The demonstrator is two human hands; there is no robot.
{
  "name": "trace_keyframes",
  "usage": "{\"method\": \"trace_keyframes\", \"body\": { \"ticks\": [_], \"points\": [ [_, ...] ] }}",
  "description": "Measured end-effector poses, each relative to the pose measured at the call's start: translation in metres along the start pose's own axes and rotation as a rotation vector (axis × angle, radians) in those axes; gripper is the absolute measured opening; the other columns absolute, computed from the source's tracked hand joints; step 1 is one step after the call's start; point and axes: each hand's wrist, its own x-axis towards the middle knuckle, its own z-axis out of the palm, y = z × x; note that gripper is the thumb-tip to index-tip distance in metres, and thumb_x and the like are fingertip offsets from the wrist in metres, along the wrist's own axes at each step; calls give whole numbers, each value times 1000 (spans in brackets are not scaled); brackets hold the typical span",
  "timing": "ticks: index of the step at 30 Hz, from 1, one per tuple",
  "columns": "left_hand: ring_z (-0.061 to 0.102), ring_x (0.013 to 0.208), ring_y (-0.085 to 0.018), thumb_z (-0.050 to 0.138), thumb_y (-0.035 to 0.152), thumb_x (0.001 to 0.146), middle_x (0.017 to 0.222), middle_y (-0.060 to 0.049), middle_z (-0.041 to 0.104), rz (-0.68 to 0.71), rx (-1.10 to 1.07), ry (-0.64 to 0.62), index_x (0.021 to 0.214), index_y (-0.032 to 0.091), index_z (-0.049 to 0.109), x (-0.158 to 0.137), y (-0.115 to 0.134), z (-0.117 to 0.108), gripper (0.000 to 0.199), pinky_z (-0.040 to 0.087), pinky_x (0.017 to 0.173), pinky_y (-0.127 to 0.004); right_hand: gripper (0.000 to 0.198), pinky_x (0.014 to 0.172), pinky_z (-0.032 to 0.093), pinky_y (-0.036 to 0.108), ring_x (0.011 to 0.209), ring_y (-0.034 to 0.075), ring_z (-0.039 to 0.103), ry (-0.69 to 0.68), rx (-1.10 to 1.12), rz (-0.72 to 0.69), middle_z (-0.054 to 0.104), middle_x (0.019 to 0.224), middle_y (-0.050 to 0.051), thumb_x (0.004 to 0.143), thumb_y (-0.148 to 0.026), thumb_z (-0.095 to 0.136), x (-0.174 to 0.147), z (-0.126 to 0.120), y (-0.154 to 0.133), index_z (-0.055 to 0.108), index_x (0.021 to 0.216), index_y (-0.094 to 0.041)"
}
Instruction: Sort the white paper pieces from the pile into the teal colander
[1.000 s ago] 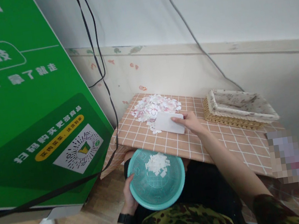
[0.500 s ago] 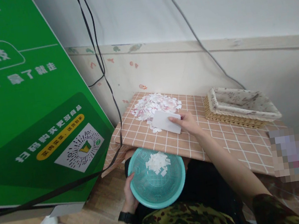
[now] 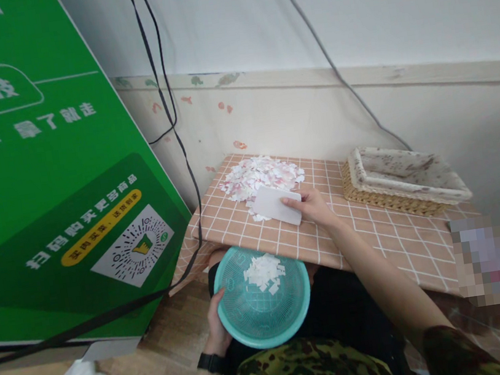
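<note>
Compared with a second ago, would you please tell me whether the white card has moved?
Yes, slightly: the white card, held in the right hand, has shifted left, away from the cloth-lined wicker basket.

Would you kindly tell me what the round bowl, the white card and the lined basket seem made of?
Round bowl: likely plastic, slightly shiny, with slotted sides.
White card: plastic or stiff board; its smooth, plain face leaves that open.
Basket: perhaps straw, matte, visibly woven; its patterned lining looks like cloth.

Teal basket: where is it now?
In the head view, the teal basket is at lower centre, just below the tablecloth, its rim in the left grip.
</note>
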Motion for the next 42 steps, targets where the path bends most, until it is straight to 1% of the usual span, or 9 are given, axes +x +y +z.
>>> {"method": "trace_keyframes", "body": {
  "ticks": [5,12,16,21,25,28,31,35,42],
  "points": [
    [65,64,-20,67,25,66,72,-6,72,16,1,9,77,12,70,-1,0,2,17,51,66,-31,37,47,39,23,55,13,53,16,38,39,63,65,4,69,-50,65,-1,-1,-1,68,74,-14],
    [65,63,-21,66,26,67,70,-7,72,-1,-1,7,77,12,70,-1,0,1,18,51,65,-32,33,48,40,24,55,13,53,48,156,74,63,64,4,65,-45,70,-5,-8,-7,66,65,-13],
    [66,65,-22,66,27,67,72,-7,72,6,1,3,78,11,69,-1,0,2,20,51,67,-34,33,46,38,23,55,12,53,-4,104,69,63,66,4,66,-46,69,-7,-4,-7,67,72,-14],
    [65,63,-22,67,27,65,71,-7,72,2,10,18,77,11,70,-1,0,2,20,52,66,-35,35,45,36,22,55,11,51,-63,15,-9,62,64,2,72,-49,63,-4,6,-7,67,72,-15],
    [66,65,-23,66,28,67,74,-9,72,-12,15,-11,81,10,70,0,0,1,23,52,67,-36,38,47,39,24,57,13,54,-16,66,38,64,68,5,68,-51,65,-4,4,-5,68,75,-13],
    [66,66,-22,66,28,67,74,-9,72,0,16,-11,81,10,70,1,0,-1,22,52,68,-35,38,46,40,24,57,14,55,-37,73,72,65,69,5,67,-50,67,-6,2,-3,69,77,-14],
    [66,67,-21,66,27,67,75,-8,73,12,6,-13,80,11,70,2,-1,-2,21,51,69,-34,35,47,40,24,57,13,55,-57,48,37,65,69,4,70,-50,65,-6,3,-1,69,77,-15],
    [66,65,-21,67,27,67,73,-7,72,13,0,-8,79,11,70,0,0,-1,20,52,67,-34,36,48,40,24,59,13,54,9,28,-17,64,69,4,73,-51,62,-1,6,1,68,74,-16],
    [65,61,-20,67,24,66,70,-7,72,7,3,5,75,12,70,-2,1,2,16,52,63,-31,38,45,39,23,55,13,53,20,21,31,62,64,4,69,-52,64,-2,1,0,67,74,-14]
  ]
}}
